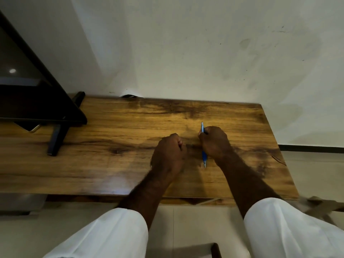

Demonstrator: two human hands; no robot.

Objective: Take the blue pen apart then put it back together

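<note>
right hand [214, 142] grips the blue pen [204, 157], tip toward the person. left hand [170, 155] is fisted, holding nothing visible, on the bench [111, 164]. a black stand [55, 116] sits far left.

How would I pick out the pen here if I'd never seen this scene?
Start at the wooden table against the pale wall and look to its right half. There the right hand is curled round a slim pen whose ends poke out either side of the fist. It is the only bright blue thing on the brown wood.
</note>
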